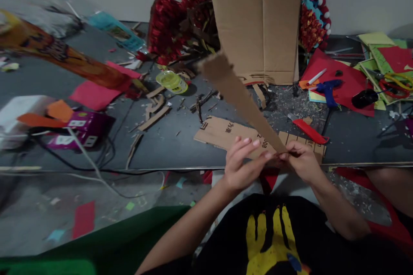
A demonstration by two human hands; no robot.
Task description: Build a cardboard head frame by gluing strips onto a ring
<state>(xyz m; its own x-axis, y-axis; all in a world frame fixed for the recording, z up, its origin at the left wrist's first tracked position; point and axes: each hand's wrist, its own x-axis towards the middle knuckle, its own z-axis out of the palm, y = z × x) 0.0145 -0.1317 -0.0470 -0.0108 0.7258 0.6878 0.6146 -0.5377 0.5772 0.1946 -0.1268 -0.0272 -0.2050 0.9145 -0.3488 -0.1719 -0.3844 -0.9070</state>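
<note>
A long, narrow cardboard strip slants up and away to the left, its far end raised above the table. My right hand is closed on the strip's near end, pinching it between thumb and fingers. Close beside that end, my left hand has its fingers spread apart, with the lowest digit reaching the strip's tip; whether it touches is unclear. Under the strip lies a flat cardboard piece with printed characters, partly covered by my hands. A red-handled cutter rests just beyond my right hand.
A tall cardboard panel stands at the back beside red tinsel decorations. Cardboard scraps and a yellow tub lie left. A blue glue gun rests on red paper at right. Cables run along the table's front edge.
</note>
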